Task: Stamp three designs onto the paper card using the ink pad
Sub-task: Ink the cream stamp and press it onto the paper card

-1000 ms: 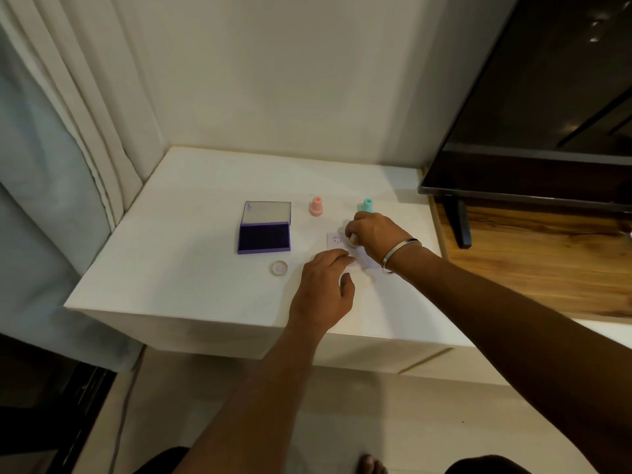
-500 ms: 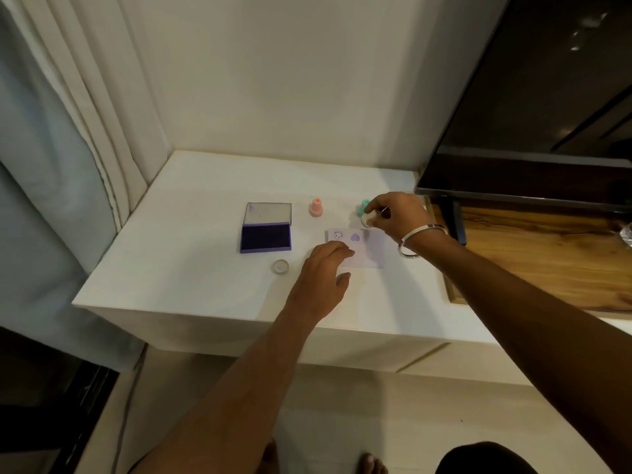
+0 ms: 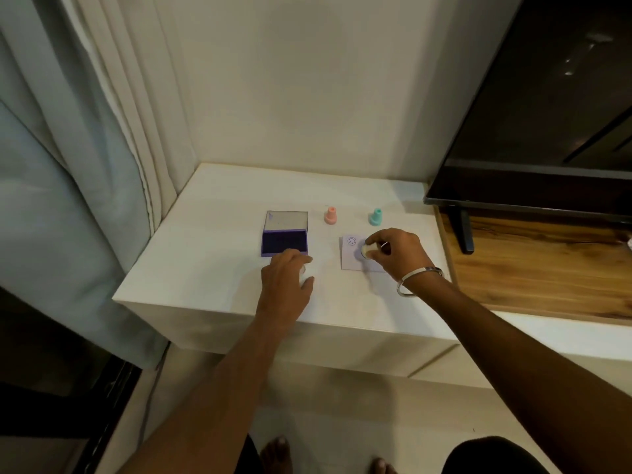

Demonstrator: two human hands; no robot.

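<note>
A pale lilac paper card [image 3: 349, 260] lies on the white table [image 3: 212, 268] with a smiley print [image 3: 351, 240] at its far left corner. My right hand [image 3: 398, 249] is shut on a cream stamp [image 3: 366, 250], held tilted low over the card's middle. The open purple ink pad [image 3: 284, 242] sits left of the card, lid [image 3: 287, 221] flipped back. My left hand [image 3: 285, 273] rests just in front of the pad, thumb and fingers closed around a small pale ring [image 3: 303, 269], mostly hidden. A pink stamp [image 3: 330, 215] and a teal stamp [image 3: 376, 217] stand upright behind the card.
A dark TV screen [image 3: 533, 138] on a black foot [image 3: 465, 234] stands on a wooden shelf [image 3: 533, 268] right of the table. Curtains [image 3: 102, 148] hang at the left. The table's front edge [image 3: 273, 319] is near my forearms.
My left hand left the card and moved left onto the small ring. My right hand brought the cream stamp from beside the teal stamp back down over the card.
</note>
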